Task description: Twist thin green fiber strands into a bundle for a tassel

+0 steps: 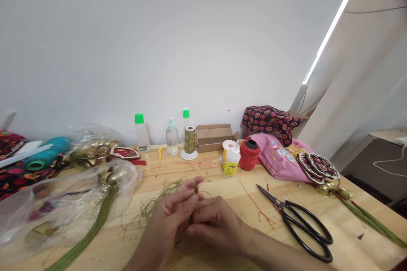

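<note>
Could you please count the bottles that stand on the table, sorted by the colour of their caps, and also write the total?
Green-capped bottles: 2
Pale blue-green-capped bottle: 1
White-capped glue bottle: 1
Total: 4

Olive-brown strand (196,189); black scissors (279,204); dark circle-patterned cloth (265,119).

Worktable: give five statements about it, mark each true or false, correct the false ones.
1. The scissors lie right of the right hand. True.
2. The left hand holds the scissors. False: the left hand pinches a small greenish piece.
3. The red spool stands right of the glue bottle. True.
4. The cardboard box stands right of the olive spool. True.
5. The pink pouch lies left of the red spool. False: the pink pouch lies right of it.
</note>
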`<state>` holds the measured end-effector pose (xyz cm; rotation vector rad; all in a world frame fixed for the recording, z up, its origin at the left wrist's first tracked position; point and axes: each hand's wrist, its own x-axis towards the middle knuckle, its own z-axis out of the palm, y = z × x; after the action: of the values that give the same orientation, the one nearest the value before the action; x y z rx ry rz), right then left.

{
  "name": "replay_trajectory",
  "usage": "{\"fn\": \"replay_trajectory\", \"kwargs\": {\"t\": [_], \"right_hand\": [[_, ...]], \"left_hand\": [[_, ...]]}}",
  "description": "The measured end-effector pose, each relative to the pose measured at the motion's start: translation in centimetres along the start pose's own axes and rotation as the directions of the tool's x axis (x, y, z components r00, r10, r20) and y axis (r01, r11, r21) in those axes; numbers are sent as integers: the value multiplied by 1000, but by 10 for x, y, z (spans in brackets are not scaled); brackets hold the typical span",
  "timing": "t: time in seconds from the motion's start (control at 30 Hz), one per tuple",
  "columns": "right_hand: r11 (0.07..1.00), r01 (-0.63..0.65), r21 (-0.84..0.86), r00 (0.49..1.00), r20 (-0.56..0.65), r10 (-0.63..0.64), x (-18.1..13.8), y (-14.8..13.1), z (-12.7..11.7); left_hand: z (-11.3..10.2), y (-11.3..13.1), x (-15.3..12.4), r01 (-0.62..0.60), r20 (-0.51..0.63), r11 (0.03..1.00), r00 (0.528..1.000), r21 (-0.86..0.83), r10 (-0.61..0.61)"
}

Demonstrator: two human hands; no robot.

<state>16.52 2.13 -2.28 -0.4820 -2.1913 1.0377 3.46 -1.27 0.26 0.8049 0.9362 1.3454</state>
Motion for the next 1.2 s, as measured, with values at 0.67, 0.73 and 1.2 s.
{"fn": "replay_trajectory", "kwargs": {"t": [0.67,0.73,1.2], "right_hand": [[829,-146,-539,920,235,315,-31,-20,-104],[792,-182,-583,921,182,346,-37,-23,-105],[750,-161,-641,934,148,326,-35,-18,-90]], "left_hand": [[-43,36,8,-160,-231,986,962,-51,144],[-41,32,9,-122,-214,993,969,6,120],[-36,14,13,-5,-51,1000,999,-17,5]]}}
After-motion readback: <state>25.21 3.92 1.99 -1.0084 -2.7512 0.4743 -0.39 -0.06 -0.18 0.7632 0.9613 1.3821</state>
